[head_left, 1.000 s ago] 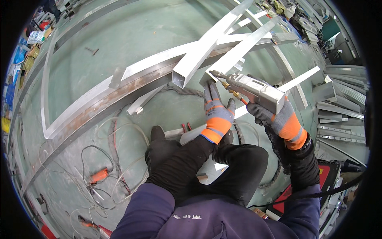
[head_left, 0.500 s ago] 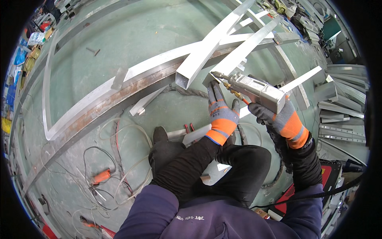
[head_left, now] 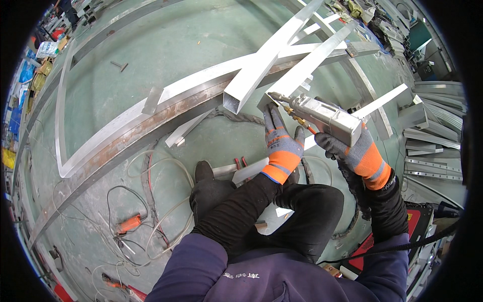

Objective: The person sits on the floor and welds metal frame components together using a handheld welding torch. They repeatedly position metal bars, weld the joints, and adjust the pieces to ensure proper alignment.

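My right hand [head_left: 359, 151], in a grey and orange glove, grips a silver handheld welding gun [head_left: 329, 117]. The gun's nozzle tip sits at the near end of a square metal tube [head_left: 304, 63]; a brass fitting with an orange-red line runs beneath its body. My left hand [head_left: 282, 151], gloved the same way, has its fingers stretched out, the tips touching that tube end just below the nozzle, and its thumb apart. The fingertips are partly hidden by the tube's end. Left of it, a second square tube [head_left: 264, 63] shows its hollow end. Both tubes lie across a long metal frame [head_left: 201, 74].
An orange power tool [head_left: 129, 223] with tangled cables lies on the floor at left. Metal profiles [head_left: 432, 136] are stacked at right, near a red and black case [head_left: 370, 251]. A hammer-like tool [head_left: 119, 65] lies inside the frame. A black cable [head_left: 402, 245] crosses beside my right arm.
Both hands, the welding gun and the tubes hold nearly the same places. The whole view has shifted very slightly.
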A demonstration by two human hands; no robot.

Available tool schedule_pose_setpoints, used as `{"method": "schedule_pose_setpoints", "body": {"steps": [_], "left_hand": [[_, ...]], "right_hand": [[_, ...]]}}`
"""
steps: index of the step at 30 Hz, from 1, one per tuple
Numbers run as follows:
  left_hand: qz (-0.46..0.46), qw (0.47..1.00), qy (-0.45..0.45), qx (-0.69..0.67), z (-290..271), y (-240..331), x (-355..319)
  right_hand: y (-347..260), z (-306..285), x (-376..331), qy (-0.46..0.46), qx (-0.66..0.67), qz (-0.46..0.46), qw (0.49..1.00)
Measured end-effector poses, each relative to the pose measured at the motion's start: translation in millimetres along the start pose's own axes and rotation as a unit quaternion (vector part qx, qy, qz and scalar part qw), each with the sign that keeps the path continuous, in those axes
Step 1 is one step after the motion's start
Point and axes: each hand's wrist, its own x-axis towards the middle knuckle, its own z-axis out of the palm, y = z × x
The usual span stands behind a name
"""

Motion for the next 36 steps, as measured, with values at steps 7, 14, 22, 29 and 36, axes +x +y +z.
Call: {"method": "schedule_pose_setpoints", "body": {"steps": [7,14,22,29,36], "left_hand": [[-0.002,1.000,-0.010,-0.006,-0.9,0.6,-0.5],[0.003,1.000,-0.011,-0.010,-0.4,1.2,-1.3],[0.016,1.000,0.001,0.004,-0.9,2.2,0.3],[-0.008,0.999,-0.018,-0.027,-5.5,8.3,2.5],[-0.007,0.999,-0.023,-0.021,-10.0,11.5,3.8]], "right_hand": [[7.7,2.6,0.9,-0.010,0.026,0.019,0.999],[-3.0,5.7,0.4,-0.007,0.059,0.013,0.998],[-2.6,6.6,0.8,-0.010,0.047,-0.004,0.999],[-2.8,5.6,1.3,-0.018,0.048,0.006,0.999],[-5.2,4.0,-1.4,-0.017,0.052,0.003,0.999]]}}
